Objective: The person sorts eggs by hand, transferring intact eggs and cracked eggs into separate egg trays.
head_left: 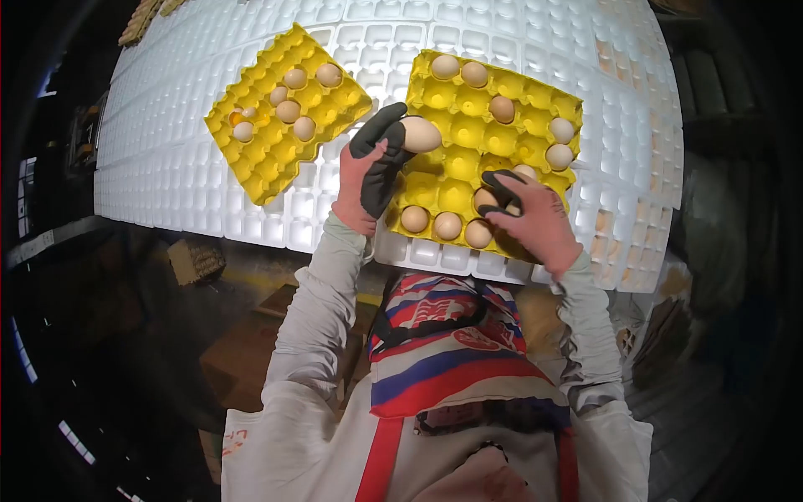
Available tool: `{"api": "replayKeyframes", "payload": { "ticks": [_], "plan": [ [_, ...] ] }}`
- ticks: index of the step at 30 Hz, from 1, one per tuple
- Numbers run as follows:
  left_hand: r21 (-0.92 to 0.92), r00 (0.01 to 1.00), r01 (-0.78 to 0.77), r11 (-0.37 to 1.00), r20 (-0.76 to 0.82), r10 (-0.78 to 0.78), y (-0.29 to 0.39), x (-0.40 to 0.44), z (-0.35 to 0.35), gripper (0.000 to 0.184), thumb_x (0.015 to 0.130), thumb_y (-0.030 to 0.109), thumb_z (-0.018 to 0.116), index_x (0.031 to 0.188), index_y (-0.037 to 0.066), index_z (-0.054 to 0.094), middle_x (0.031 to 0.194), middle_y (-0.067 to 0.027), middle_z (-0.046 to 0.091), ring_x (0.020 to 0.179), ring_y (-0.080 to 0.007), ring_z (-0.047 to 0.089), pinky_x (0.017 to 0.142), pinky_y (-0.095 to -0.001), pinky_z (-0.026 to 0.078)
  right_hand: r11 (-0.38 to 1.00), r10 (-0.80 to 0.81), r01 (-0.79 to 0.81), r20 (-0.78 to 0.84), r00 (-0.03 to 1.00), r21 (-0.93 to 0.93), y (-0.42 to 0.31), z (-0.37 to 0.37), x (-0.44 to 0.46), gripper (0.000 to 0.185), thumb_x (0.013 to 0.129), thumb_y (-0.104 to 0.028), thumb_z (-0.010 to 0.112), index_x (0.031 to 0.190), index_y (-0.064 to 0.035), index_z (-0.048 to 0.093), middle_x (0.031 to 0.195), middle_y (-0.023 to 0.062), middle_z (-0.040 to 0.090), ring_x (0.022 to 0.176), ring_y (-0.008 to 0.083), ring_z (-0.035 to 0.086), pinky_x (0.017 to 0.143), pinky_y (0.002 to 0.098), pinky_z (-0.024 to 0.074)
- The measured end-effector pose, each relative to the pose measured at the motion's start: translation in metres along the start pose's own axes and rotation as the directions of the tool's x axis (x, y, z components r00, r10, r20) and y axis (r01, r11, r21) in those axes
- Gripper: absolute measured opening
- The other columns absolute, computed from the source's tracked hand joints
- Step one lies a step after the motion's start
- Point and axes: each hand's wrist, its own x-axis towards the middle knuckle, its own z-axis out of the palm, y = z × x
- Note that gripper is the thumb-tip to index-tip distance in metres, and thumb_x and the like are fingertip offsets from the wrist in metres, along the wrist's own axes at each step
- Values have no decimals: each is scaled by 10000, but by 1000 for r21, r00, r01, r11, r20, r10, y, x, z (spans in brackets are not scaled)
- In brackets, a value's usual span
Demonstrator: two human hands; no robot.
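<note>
My left hand (374,167), in a pink and black glove, grips a pale egg (421,135) above the left side of a yellow egg tray (458,130). Lower right over the same tray, my right hand (533,211), gloved alike, has thumb and fingers closed around a brown egg (484,199) at cup level. Along the near edge sit several eggs, one of them a brown egg (447,226). More eggs rest at the tray's far edge and right side. My right fingers partly cover an egg (525,171) beside them.
A second yellow tray (272,171) lies tilted at the left with several eggs and a broken egg (237,118) showing orange yolk. White moulded trays (184,159) cover the table beneath. Below the table's near edge stands a cardboard box (196,261).
</note>
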Motion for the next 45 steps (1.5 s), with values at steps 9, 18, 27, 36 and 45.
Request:
{"api": "replayKeyframes", "payload": {
  "ticks": [9, 18, 27, 36, 45],
  "plan": [
    [109, 998, -30, 994, -46, 35, -12, -14, -14, 396, 991, 306, 488, 1312, 74, 473, 1275, -119, 538, 1164, -284, 528, 994, -445, 451, 990, 41, 0, -293, 955, 138, 26, 32, -30, 426, 710, -162, 756, 1116, -85, 657, 1104, 132, 636, 954, 316, 626, 843, 377, 501],
    [-636, 975, 146, 758, -36, -217, -4, 0, -2, 361, 951, 12, 496, 1303, 49, 430, 1193, -92, 515, 1051, -245, 566, 946, -436, 500, 833, -189, 166, 11, 982, -528, -8, 46, -45, 377, 731, -217, 714, 1086, -144, 610, 1009, 93, 572, 853, 264, 594, 692, 388, 492],
    [547, 974, -215, 809, 65, 215, 9, 77, 47, 198, 933, 143, 553, 995, -29, 630, 772, -77, 635, 682, -151, 582, 660, -272, 472, 942, 82, -40, -112, 990, 334, 12, 18, -49, 443, 716, -188, 764, 1080, -27, 571, 981, 122, 630, 839, 255, 639, 719, 360, 517],
    [683, 863, -502, -531, 438, -251, 24, 159, 54, 408, 759, 294, 701, 1137, 162, 622, 1109, -1, 614, 916, -238, 641, 755, -369, 506, 124, 377, 55, -99, 921, 991, 54, -25, -2, 500, 838, -48, 595, 1307, -37, 421, 857, 7, 521, 697, 79, 512, 570, 227, 437],
    [581, 815, -567, -584, 501, -293, 9, 156, 86, 459, 716, 339, 748, 1095, 110, 628, 1196, -30, 603, 867, -257, 652, 742, -367, 511, -599, 32, 9, 12, 999, 801, 102, -26, 20, 387, 965, -199, 461, 1303, -11, 432, 896, 35, 566, 674, 131, 519, 565, 277, 447]
  ]
}}
